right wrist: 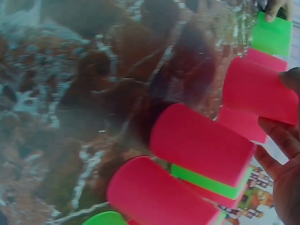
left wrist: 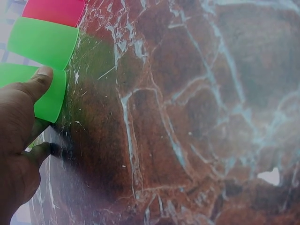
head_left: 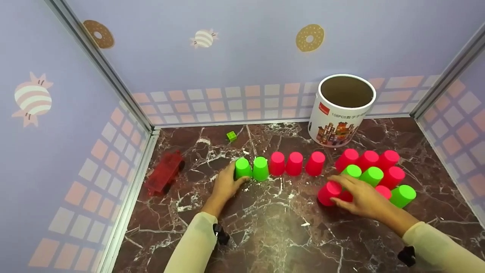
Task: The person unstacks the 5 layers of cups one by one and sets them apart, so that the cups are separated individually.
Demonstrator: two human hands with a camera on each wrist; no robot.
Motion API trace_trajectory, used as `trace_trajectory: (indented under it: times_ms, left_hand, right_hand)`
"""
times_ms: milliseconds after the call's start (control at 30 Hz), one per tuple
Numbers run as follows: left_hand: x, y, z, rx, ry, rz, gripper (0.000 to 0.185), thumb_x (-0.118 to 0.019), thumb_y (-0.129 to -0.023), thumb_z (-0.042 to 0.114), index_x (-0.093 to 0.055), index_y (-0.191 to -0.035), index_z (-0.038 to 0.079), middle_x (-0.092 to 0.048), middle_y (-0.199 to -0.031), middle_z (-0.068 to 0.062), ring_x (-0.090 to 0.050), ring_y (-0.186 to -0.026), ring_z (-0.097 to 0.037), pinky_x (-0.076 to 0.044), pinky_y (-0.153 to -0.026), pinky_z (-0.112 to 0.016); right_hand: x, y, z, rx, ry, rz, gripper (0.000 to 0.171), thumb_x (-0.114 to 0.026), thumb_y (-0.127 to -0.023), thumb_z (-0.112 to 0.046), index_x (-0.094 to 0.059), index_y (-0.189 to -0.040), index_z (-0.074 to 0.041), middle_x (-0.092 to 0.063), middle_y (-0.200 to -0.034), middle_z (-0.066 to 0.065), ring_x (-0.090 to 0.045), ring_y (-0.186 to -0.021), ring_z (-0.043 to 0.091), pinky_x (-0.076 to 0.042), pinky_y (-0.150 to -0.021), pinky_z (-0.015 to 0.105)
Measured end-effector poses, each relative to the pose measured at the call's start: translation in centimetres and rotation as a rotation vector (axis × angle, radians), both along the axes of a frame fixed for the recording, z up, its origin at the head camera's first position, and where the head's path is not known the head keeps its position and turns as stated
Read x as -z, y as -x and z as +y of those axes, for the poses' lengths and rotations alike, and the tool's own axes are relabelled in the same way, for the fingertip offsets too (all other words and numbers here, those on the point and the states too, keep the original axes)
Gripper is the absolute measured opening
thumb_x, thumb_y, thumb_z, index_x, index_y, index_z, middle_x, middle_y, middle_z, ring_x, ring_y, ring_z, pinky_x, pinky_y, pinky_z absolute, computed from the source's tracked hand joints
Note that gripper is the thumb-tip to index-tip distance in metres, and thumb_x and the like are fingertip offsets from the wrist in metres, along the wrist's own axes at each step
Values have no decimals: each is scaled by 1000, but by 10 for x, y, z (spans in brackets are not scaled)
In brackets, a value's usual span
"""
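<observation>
A: Left hand (head_left: 226, 184) curls round the end green cup (head_left: 243, 168) of the 5-cup row; right hand (head_left: 362, 197) pinches a pink cup (head_left: 329, 192) beside the cluster

B: A careless nudge could topple neighbours

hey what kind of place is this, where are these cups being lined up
Probably a staged tabletop booth, not a real room: a marble-patterned table boxed in by lilac walls printed with donuts and candies, holding plastic cups and a toy-block tub.
</observation>
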State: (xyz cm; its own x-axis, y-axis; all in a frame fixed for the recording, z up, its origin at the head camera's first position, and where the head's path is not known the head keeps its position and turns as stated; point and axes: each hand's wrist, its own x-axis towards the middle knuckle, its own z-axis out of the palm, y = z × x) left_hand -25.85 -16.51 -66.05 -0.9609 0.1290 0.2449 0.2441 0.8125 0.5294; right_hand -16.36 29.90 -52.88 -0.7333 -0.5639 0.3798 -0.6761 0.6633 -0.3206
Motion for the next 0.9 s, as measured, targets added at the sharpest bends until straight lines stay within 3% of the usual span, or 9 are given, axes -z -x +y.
trace_trajectory:
  times_ms: [167, 333, 467, 567, 667, 733, 833, 900]
  left_hand:
    - [2, 2, -1, 2, 5, -3, 82, -82, -92, 57, -57, -157, 15, -76, -139, -15, -76, -121, -41, -61, -105, -59]
    - [5, 2, -2, 7, -3, 20, 84, -83, -90, 57, -57, -157, 12, -76, -138, -15, -76, -120, -41, -62, -103, -59]
    - [6, 3, -2, 15, -2, 38, 87, -82, -90, 60, -57, -157, 12, -77, -137, -15, -77, -119, -41, -62, -101, -59]
    - [6, 3, -2, 22, -4, 46, 87, -79, -90, 63, -57, -156, 12, -77, -135, -16, -77, -118, -40, -63, -101, -58]
    - [4, 2, -2, 27, -5, 44, 86, -77, -91, 65, -57, -157, 13, -77, -135, -16, -77, -118, -40, -63, -101, -58]
    - [3, 1, -2, 25, -5, 35, 86, -77, -92, 65, -57, -157, 14, -77, -136, -16, -77, -119, -41, -62, -102, -59]
    - [1, 0, -2, 16, -3, 14, 85, -78, -92, 64, -56, -158, 15, -77, -136, -17, -77, -119, -41, -62, -103, -59]
    - [1, 0, -2, 8, -2, 3, 86, -78, -91, 63, -56, -158, 15, -77, -136, -17, -76, -120, -42, -61, -103, -60]
  right_hand:
    - [8, -4, 5, 19, -45, -21, 63, -96, -84, -20, -69, -140, -7, -76, -128, 12, -79, -111, 34, -68, -90, 53]
    - [9, -7, 7, 25, -65, -12, 64, -97, -83, -20, -70, -140, -8, -76, -127, 13, -75, -118, 37, -59, -107, 64]
    - [9, -13, 9, 10, -75, 38, 68, -99, -79, -20, -71, -140, -9, -77, -126, 9, -74, -122, 41, -53, -111, 68]
    - [9, -20, 13, -13, -61, 76, 71, -99, -77, -20, -71, -140, -9, -77, -125, 7, -74, -124, 46, -49, -123, 55]
    - [9, -27, 18, -56, -19, 106, 71, -98, -77, -21, -71, -142, -7, -77, -124, 9, -74, -123, 47, -30, -136, 32]
    - [11, -32, 23, -88, 15, 132, 65, -94, -85, -28, -71, -143, -6, -77, -125, 10, -74, -121, 47, -18, -137, 23]
    - [15, -40, 30, -117, 45, 187, 57, -80, -101, -45, -72, -140, -5, -78, -126, 9, -74, -119, 47, -21, -138, 24]
    - [18, -46, 36, -118, 51, 209, 59, -67, -107, -55, -73, -138, -5, -78, -127, 8, -73, -119, 46, -24, -138, 26]
